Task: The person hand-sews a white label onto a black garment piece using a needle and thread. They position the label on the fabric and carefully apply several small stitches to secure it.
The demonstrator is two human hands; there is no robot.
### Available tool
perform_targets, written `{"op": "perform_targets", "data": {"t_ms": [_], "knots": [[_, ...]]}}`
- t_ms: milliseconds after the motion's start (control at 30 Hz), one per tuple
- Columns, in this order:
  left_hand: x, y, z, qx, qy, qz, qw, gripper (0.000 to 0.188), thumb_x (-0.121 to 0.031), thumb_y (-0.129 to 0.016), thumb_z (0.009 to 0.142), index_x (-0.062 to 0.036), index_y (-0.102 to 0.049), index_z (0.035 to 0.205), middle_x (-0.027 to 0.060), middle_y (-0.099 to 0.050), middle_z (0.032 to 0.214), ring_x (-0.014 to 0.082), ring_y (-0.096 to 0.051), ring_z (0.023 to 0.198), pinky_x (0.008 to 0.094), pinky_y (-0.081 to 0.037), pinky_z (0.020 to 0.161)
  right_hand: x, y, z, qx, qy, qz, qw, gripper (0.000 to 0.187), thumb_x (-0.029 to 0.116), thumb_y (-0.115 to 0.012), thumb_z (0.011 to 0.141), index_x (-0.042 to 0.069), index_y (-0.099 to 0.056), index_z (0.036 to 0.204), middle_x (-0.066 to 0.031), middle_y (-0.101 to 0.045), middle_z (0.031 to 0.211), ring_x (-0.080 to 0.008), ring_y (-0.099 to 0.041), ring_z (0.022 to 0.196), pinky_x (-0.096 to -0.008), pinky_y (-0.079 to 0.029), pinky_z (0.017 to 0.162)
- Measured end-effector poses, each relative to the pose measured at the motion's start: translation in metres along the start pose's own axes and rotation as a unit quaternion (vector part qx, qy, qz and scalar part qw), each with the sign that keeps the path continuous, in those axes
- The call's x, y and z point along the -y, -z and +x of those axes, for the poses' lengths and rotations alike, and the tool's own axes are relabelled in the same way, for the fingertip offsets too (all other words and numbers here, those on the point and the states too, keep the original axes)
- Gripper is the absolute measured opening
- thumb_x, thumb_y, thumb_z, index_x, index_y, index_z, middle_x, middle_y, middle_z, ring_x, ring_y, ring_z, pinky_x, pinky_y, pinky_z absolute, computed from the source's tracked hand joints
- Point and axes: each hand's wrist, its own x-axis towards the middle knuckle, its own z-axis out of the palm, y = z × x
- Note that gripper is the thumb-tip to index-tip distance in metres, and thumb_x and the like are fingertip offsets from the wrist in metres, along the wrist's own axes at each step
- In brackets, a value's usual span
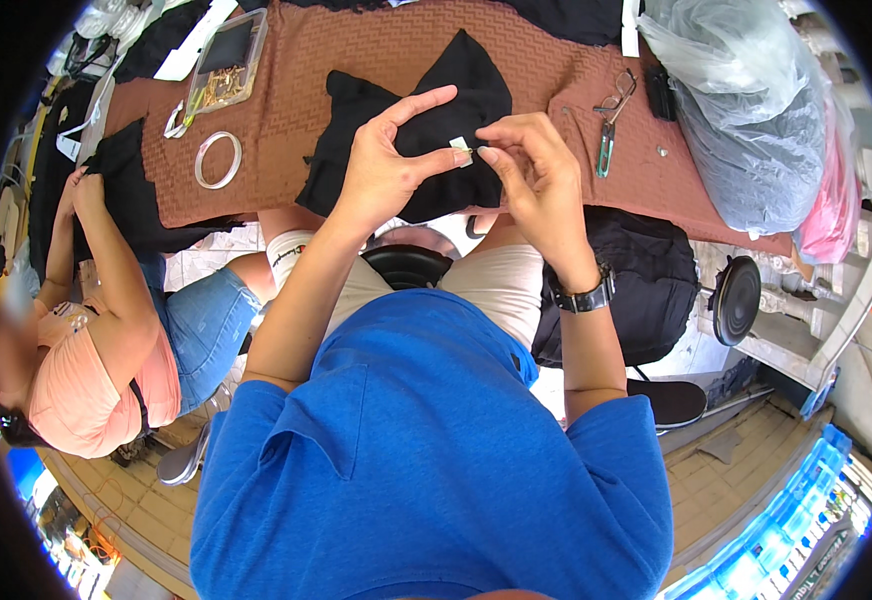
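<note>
A black cloth garment lies on the brown-covered table in front of me. Over it, my left hand has its thumb tip at a small white label, with the index finger stretched out above; its other fingers are mostly hidden. My right hand comes from the other side, thumb and index finger pinched close beside the label. A tiny gold-coloured bit shows between the two hands, too small to name. A dark watch sits on my right wrist.
Thread snips with a green handle lie right of the garment. Left are a white ring and a clear box of small gold pieces. A large plastic bag stands far right. A co-worker handles black cloth at left.
</note>
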Motion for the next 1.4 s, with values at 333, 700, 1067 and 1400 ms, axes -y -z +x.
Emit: {"op": "perform_targets", "data": {"t_ms": [333,700,1067,1400], "knots": [[-0.002,-0.006,-0.001,-0.028,-0.035,0.046,0.998,0.060,-0.008,-0.086,0.073,-0.0037,-0.066,0.130,0.0126,-0.069,0.128,0.0200,-0.063,0.120,0.0331,-0.043,0.107,0.004,-0.005,0.000,0.005,0.085,-0.064,0.994,0.010,-0.007,-0.067,0.088,-0.001,-0.068,0.095,-0.0113,-0.066,0.096,-0.0204,-0.067,0.083,-0.0297,-0.054,0.070],[0.003,-0.003,-0.002,-0.044,-0.005,0.061,0.997,0.061,-0.006,-0.083,0.072,-0.0054,-0.066,0.131,0.0092,-0.069,0.126,0.0154,-0.062,0.117,0.0303,-0.043,0.105,0.037,0.021,0.014,0.044,0.087,-0.093,0.991,0.016,-0.009,-0.066,0.085,-0.001,-0.065,0.099,-0.0137,-0.063,0.105,-0.0263,-0.067,0.082,-0.0350,-0.054,0.073],[0.006,-0.001,-0.002,-0.043,-0.027,0.047,0.998,0.059,-0.007,-0.085,0.073,-0.0026,-0.066,0.129,0.0123,-0.069,0.127,0.0185,-0.063,0.117,0.0323,-0.045,0.105,0.002,-0.011,0.004,0.068,0.077,-0.062,0.993,0.010,-0.005,-0.065,0.087,-0.001,-0.066,0.096,-0.0120,-0.060,0.097,-0.0309,-0.063,0.088,-0.0385,-0.052,0.074],[0.007,-0.005,-0.003,-0.041,-0.023,0.057,0.997,0.060,-0.007,-0.085,0.072,-0.0058,-0.067,0.130,0.0093,-0.069,0.126,0.0153,-0.063,0.115,0.0310,-0.044,0.104,-0.001,-0.006,0.004,0.068,0.117,-0.085,0.987,0.016,-0.006,-0.066,0.084,0.000,-0.065,0.099,-0.0119,-0.061,0.093,-0.0310,-0.062,0.089,-0.0392,-0.052,0.075]]}}
